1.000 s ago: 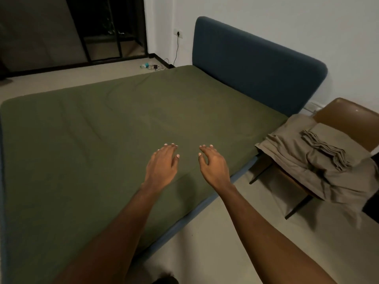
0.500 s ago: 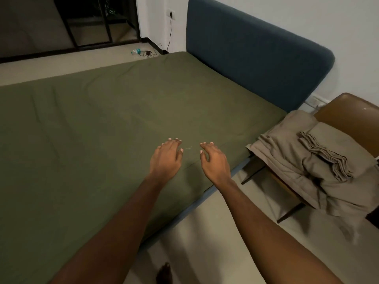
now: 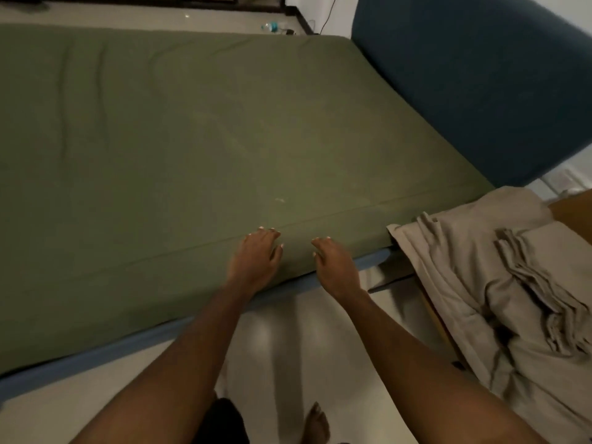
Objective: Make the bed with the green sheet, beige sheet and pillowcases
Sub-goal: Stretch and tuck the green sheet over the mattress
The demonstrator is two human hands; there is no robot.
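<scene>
Both hands reach out palm down at the near edge of the bed (image 3: 96, 357), side by side and slightly apart. The left hand (image 3: 256, 261) lies over the bed's side with fingers loosely spread, gripping nothing. The right hand (image 3: 336, 267) is just beside it, fingers relaxed and a little curled, also holding nothing. Whether either palm presses the cloth cannot be told. The green sheet (image 3: 192, 139) covers the whole bed, softly creased, up to the blue headboard (image 3: 480, 91). The beige sheet (image 3: 455, 270) lies heaped on a brown chair (image 3: 573, 206) at the right, just beside the bed, with the folded pillowcases (image 3: 541, 299) on top. A bare foot (image 3: 317, 423) stands on the pale floor (image 3: 288, 341).
</scene>
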